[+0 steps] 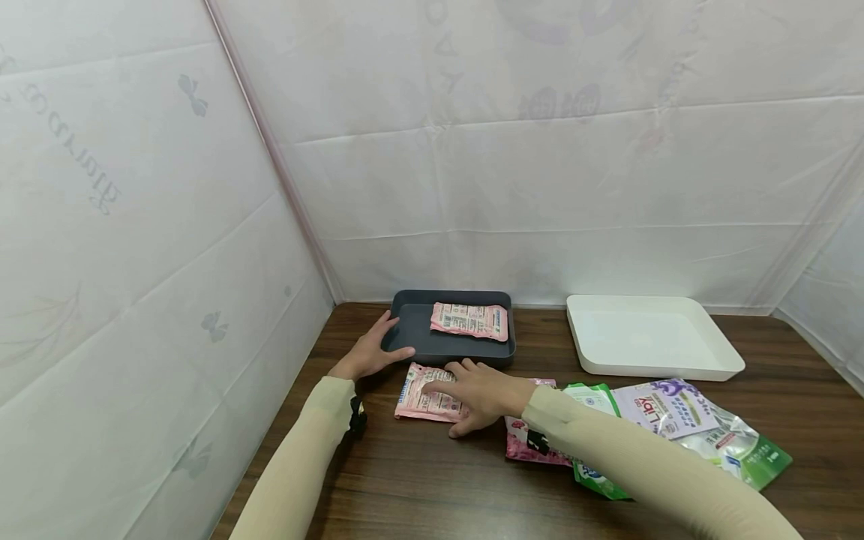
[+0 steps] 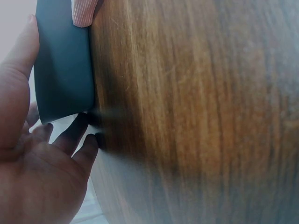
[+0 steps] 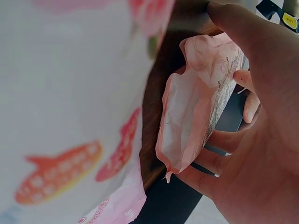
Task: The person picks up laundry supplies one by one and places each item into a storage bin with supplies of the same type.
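My left hand (image 1: 373, 351) rests against the left side of a dark grey tray (image 1: 412, 330), thumb toward its front corner and fingers along its end wall. The left wrist view shows the tray's outer wall (image 2: 63, 70) between thumb and fingers. In the tray lies a pink printed packet (image 1: 470, 321). A second pink packet (image 1: 421, 397) lies on the table in front of the tray, under my right hand (image 1: 482, 394). The right hand's fingers are spread over it; in the right wrist view they reach along the far side of this packet (image 3: 196, 102), and the thumb stands apart from it.
A white tray (image 1: 651, 337) stands at the back right. Right of my right hand lie several pouches: a pink one (image 1: 523, 442), a green-edged one (image 1: 594, 397), a purple one (image 1: 664, 409) and a green-and-silver one (image 1: 756, 450). White sheeting (image 1: 540, 187) encloses the wooden table (image 1: 405, 480).
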A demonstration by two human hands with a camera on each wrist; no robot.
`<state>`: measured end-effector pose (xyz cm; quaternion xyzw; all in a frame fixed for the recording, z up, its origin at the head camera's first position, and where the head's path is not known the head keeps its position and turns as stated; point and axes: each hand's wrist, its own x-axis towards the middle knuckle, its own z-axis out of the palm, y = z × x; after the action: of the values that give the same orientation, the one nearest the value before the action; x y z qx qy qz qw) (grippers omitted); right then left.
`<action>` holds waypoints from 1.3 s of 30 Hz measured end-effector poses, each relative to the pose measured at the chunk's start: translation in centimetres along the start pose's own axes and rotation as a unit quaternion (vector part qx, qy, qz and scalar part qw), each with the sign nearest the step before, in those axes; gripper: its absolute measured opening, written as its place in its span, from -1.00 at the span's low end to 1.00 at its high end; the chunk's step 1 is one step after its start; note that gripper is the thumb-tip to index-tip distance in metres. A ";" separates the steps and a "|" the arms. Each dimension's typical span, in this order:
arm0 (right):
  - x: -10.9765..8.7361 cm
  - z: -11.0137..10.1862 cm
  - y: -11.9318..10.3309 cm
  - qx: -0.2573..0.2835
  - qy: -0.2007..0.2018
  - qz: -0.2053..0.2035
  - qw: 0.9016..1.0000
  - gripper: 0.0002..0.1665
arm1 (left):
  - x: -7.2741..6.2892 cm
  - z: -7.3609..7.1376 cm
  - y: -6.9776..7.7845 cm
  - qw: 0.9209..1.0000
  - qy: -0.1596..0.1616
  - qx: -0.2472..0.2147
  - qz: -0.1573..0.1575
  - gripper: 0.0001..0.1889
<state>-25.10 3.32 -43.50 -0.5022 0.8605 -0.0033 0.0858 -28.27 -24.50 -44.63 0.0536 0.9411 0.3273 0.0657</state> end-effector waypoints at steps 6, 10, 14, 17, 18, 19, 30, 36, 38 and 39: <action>0.0 -0.1 -0.1 0.001 0.000 0.002 1.000 0.00 | 0.1 0.0 -0.1 1.000 0.003 0.001 -0.002 -0.03; 0.1 0.0 0.0 0.002 -0.002 0.005 1.000 0.00 | 0.1 0.0 -0.1 1.000 0.005 0.002 -0.001 -0.03; 0.1 0.0 0.0 0.005 -0.003 0.005 1.000 -0.01 | 0.2 0.0 -0.2 1.000 0.006 0.005 -0.003 -0.03; 0.1 -0.1 0.0 0.007 -0.003 0.005 1.000 -0.01 | 0.2 0.0 -0.2 1.000 0.006 0.006 -0.003 -0.02; 0.1 0.0 0.0 0.007 -0.002 0.005 1.000 -0.02 | 0.2 0.0 -0.2 1.000 0.006 0.006 -0.003 -0.02; 0.1 0.0 0.0 0.008 -0.002 0.006 1.000 -0.02 | 0.2 0.0 -0.1 1.000 0.006 0.005 -0.003 -0.02; 0.0 -0.1 0.0 0.015 -0.006 0.003 1.000 -0.08 | 0.1 0.0 0.0 1.000 0.005 0.004 -0.003 -0.03; -0.1 -0.2 -0.1 0.017 -0.010 0.004 1.000 -0.16 | 0.0 0.0 0.0 1.000 0.003 0.002 -0.006 -0.04; -0.1 -0.3 -0.2 0.015 -0.011 0.005 1.000 -0.16 | 0.0 0.1 0.0 1.000 0.004 0.003 -0.007 -0.04; -0.1 -0.3 -0.2 0.014 -0.011 0.005 1.000 -0.17 | 0.0 0.1 0.0 1.000 0.004 0.003 -0.008 -0.04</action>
<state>-24.88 3.31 -43.15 -0.4971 0.8616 -0.0096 0.1021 -28.30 -24.46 -44.70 0.0453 0.9428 0.3239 0.0642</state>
